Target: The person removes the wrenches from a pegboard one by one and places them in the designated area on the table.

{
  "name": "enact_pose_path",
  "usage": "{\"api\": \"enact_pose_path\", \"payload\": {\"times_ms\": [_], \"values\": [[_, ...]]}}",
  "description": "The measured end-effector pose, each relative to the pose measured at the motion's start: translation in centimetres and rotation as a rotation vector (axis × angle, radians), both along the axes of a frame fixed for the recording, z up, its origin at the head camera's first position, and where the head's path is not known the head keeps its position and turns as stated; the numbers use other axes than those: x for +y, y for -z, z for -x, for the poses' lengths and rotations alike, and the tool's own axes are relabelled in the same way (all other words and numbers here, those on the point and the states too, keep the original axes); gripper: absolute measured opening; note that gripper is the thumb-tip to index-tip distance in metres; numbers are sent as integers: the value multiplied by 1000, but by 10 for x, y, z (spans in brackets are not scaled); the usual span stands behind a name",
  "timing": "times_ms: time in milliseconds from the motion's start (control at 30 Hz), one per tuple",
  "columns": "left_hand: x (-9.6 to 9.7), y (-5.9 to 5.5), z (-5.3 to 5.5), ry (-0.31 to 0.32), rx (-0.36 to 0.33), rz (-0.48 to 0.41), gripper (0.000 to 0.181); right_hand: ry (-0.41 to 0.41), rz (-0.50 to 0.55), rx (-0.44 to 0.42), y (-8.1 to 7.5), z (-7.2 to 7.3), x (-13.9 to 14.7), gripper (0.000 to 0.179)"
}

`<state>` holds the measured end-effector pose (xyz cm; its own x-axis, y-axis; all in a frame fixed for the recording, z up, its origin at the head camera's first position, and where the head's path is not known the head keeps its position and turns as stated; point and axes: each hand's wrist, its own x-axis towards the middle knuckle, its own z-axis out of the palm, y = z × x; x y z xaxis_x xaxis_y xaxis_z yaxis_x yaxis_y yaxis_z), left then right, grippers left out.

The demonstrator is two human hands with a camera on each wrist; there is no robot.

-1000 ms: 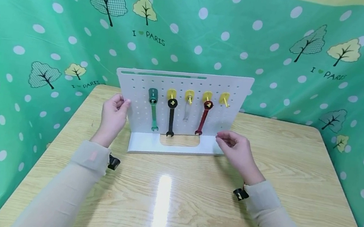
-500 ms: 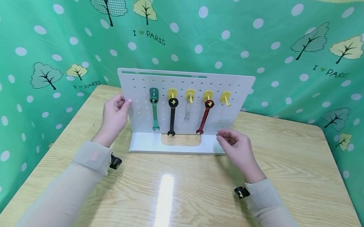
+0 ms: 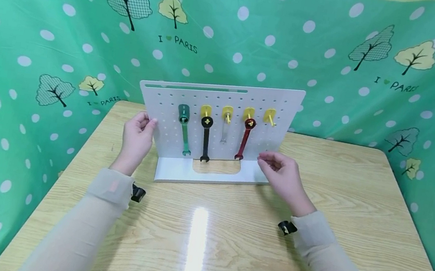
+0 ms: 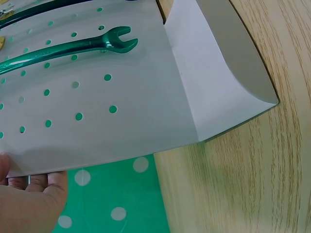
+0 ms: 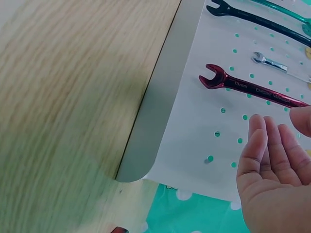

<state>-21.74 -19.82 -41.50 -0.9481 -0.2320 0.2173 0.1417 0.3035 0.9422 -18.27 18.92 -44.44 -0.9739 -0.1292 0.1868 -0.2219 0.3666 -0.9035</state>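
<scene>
Left grip in a pinch on edge of white pegboard, right grip slack near red wrench.

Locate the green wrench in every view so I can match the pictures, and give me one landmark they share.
Head: the green wrench hangs leftmost of the wrenches, left of centre, open end down.
Left wrist: the green wrench crosses the upper left, open end pointing right.
Right wrist: the green wrench shows only partly, at the top right corner.
Shared landmark: the white pegboard.
</scene>
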Motion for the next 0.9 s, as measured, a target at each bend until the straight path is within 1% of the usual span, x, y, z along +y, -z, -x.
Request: {"api": "enact_pose_path", "payload": {"times_ms": [100, 167, 400, 500, 733, 900], "values": [[0, 0, 0, -1, -4, 3, 27, 2, -23, 11, -1, 2, -1, 23], [-1, 0, 0, 0, -5, 1, 27, 3, -31, 11, -5, 1, -3, 23], [-2, 1, 0, 16, 7, -4, 28, -10, -33, 13, -37, -15, -18, 19], [-1, 1, 0, 18, 8, -6, 28, -9, -29, 14, -39, -17, -20, 18], [-1, 2, 1, 18, -2, -4, 28, 6, -13, -1, -3, 4, -10, 25], [-1, 1, -1, 16, -1, 0, 28, 4, -20, 11, -4, 6, -12, 26]]}}
